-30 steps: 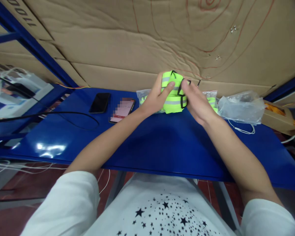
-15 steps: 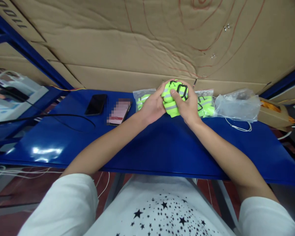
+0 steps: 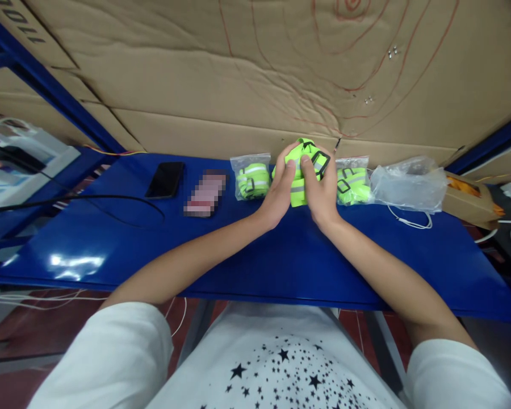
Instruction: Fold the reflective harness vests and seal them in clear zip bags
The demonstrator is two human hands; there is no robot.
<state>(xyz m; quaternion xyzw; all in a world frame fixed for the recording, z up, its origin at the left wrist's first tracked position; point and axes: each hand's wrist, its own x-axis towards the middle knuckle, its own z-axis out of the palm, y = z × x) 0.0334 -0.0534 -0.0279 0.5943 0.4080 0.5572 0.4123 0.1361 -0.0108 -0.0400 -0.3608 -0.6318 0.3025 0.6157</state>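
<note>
Both hands clasp a bundled neon-yellow reflective strap [image 3: 298,190] with grey stripes and black buckles, above the back of the blue table. My left hand [image 3: 280,190] wraps its left side, thumb on top. My right hand [image 3: 323,190] grips the right side, its thumb pressing near a black buckle. Some fingers are hidden behind the bundle. Just left of my left hand lies a clear bag [image 3: 252,177] with a similar yellow strap inside. Another bagged yellow strap [image 3: 353,184] is right of my right hand.
A black phone [image 3: 166,180] and a second phone with a blurred screen [image 3: 205,194] lie left on the blue table [image 3: 238,261]. An empty-looking plastic bag [image 3: 410,184], white cable [image 3: 412,220] and cardboard box [image 3: 470,201] are right. A cardboard wall [image 3: 187,74] stands behind.
My left hand has turned more upright, its thumb now on top of the strap bundle. The bundle has shifted slightly right, and the left bagged strap is more exposed.
</note>
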